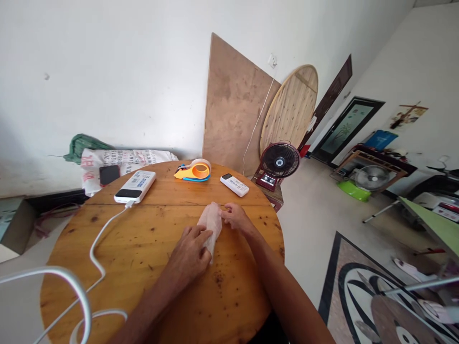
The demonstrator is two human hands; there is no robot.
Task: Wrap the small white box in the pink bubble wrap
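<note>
A whitish-pink, translucent wrapped bundle (212, 220), perhaps of plastic film or bubble wrap, lies on the round wooden table (154, 248). What it contains, if anything, I cannot make out. My left hand (191, 248) presses on its near left side, fingers bent over it and the thumb close to its near end. At the far right corner, my right hand (235, 216) pinches the edge of the wrap between bent fingers and thumb. Beyond my hands are an orange and blue tape dispenser (193, 172) and a small white power bank (234, 185).
A larger white power bank (136, 186) stands at the table's far left, with a white cable (92, 255) running toward the near left edge. Past the table are a printed white sack (132, 155), a leaning board (233, 100) and a dark fan (280, 161).
</note>
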